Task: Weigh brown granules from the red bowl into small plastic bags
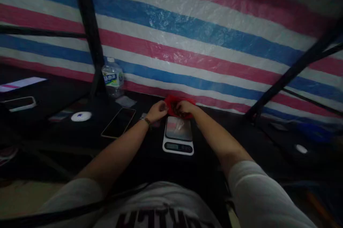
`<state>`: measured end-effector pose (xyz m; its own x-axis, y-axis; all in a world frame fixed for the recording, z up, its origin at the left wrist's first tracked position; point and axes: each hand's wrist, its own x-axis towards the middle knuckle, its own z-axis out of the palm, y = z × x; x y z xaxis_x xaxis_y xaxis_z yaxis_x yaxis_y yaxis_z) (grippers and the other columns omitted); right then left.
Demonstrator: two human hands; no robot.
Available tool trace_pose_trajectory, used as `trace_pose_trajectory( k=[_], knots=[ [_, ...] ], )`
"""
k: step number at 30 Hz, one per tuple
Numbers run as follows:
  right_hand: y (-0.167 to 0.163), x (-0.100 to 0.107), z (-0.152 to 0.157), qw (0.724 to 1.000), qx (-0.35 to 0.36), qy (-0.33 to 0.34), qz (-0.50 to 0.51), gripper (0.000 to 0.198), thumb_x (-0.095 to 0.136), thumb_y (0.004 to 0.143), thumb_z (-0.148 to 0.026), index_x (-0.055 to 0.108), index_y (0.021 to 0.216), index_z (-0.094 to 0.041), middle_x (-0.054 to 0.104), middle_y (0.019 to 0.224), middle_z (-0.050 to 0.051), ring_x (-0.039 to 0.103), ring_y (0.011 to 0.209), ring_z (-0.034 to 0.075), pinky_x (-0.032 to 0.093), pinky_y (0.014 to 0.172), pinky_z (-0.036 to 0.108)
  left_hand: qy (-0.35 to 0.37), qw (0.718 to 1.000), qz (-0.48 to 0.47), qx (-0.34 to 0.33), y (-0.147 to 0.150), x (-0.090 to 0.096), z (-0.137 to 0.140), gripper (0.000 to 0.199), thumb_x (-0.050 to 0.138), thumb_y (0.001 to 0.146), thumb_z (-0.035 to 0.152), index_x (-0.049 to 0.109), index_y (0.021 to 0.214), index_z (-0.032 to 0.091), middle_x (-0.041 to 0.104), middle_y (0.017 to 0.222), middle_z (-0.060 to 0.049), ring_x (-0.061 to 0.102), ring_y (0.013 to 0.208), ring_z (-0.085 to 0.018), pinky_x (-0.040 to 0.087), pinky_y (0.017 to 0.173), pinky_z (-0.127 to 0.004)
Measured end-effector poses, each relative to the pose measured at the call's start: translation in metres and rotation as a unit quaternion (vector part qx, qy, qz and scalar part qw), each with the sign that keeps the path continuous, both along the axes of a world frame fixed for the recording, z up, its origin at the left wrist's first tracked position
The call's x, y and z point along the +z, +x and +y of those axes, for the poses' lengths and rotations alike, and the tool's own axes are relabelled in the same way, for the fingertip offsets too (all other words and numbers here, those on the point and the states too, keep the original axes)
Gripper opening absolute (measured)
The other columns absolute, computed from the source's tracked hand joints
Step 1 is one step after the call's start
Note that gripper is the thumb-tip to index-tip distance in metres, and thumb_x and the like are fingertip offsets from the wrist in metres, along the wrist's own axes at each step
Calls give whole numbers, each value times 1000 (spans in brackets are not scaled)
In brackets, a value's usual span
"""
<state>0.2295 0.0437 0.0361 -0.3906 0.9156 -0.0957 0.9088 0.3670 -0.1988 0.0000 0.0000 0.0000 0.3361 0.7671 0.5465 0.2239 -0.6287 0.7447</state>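
A red plastic bag (192, 100) lies behind the kitchen scale, its mouth spread wide. Small dark brown pieces (175, 109), too blurred to name, sit inside it. My right hand (185, 107) reaches in from the right, fingers bent down and closed among these pieces. At the bag's left edge is my left hand (158, 110), its thumb and fingers curled into a pinch; whatever is between them is too small to make out. The white digital scale (178, 135) has a shiny plate with a lit display at its front; reflections blur the plate's surface.
Left of the scale lie a phone (119, 122) and a clear plastic packet (125, 101). A large plastic bottle (113, 78) stands by a dark frame pole (87, 20). A white disc (81, 116) lies farther left. Striped sheeting (187, 42) closes off the back.
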Motion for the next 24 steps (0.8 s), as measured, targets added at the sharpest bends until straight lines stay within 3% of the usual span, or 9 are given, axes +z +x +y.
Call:
trace_pose_trajectory(
  k=[3,6,10,13,16,19,24],
  knots=[
    [1,2,-4,1000,-15,11,10,40,58,64,-4,74,99,-15,74,91,5,64,73,14,42,59,18,22,998,50,-39,-2,4,-3,14,54,65,13,55,78,16,59,77,0,56,71,-14,45,67,-24],
    [2,4,-5,999,-17,15,23,38,58,67,-5,74,100,-15,74,93,5,65,76,14,44,62,17,33,991,103,-77,-3,12,-11,27,58,66,14,59,93,16,63,81,0,58,71,-14,46,68,-25],
    [3,2,-3,999,-1,-2,36,30,65,72,-16,74,101,-19,74,94,3,66,79,15,46,68,18,66,971,188,-136,4,23,-30,68,70,69,37,49,131,19,67,97,-3,63,84,-18,47,77,-28],
    [4,-3,1,998,19,-47,36,39,72,70,-26,72,108,-21,74,96,3,67,79,16,48,70,19,105,945,282,-127,13,27,-41,80,73,65,55,50,134,21,67,112,-6,62,102,-24,45,87,-30],
    [4,-8,5,998,16,-54,27,44,74,67,-25,70,111,-21,73,98,3,67,78,16,47,66,18,123,922,354,-98,20,27,-45,69,66,67,64,59,124,25,68,113,-6,63,103,-25,45,84,-29],
    [3,-11,8,999,1,-30,13,36,71,71,-22,72,107,-20,74,96,4,66,75,14,46,62,17,143,907,387,-85,23,28,-47,49,60,75,61,65,109,26,71,102,-3,65,95,-22,45,77,-27],
    [-1,-10,8,1000,-4,-24,8,31,70,72,-21,73,102,-20,74,90,4,64,70,13,44,60,17,148,914,377,-17,24,32,-51,34,59,78,50,64,97,23,70,99,-4,65,88,-22,46,71,-28]
  ],
)
